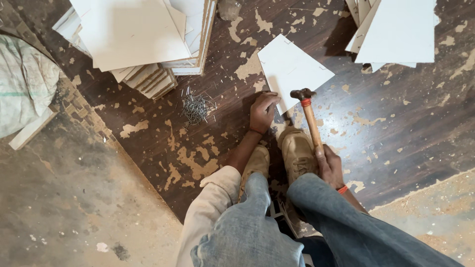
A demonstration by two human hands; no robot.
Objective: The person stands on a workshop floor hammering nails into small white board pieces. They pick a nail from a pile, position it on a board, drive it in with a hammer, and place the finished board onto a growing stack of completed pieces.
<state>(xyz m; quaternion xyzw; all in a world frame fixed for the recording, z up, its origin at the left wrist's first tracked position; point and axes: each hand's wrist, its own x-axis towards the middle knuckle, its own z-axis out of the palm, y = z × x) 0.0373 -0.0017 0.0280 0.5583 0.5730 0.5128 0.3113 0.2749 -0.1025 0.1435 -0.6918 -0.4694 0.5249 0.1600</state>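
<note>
Crouching over a worn dark wooden board (396, 133) patched with pale flaking spots, seen from a head-worn camera looking down. Gripping a wooden-handled hammer (309, 116) in the right hand (329, 165), fingers wrapped fully round the lower end of the handle, an orange band showing at the wrist. Holding the hammer's dark metal head, marked with a red collar just below it, right at the near edge of a white square panel (293, 69) lying flat on the board. Pressing the left hand (263, 111) down at that same near edge, just left of the hammer head, fingers curled inward and pinched together; whether anything small is being held between them cannot be told. Planting two tan work shoes (297, 153) between the hands, with blue denim knees filling the bottom of the view and a cream sleeve covering the left arm. Lying loose to the left of the left hand, a small heap of thin metal nails (195, 109). Resting beyond it, a stack of white panels (133, 34), with a second stack of white panels (396, 29) at upper right. Sitting at far left on dusty ground, a pale woven sack (24, 84).
</note>
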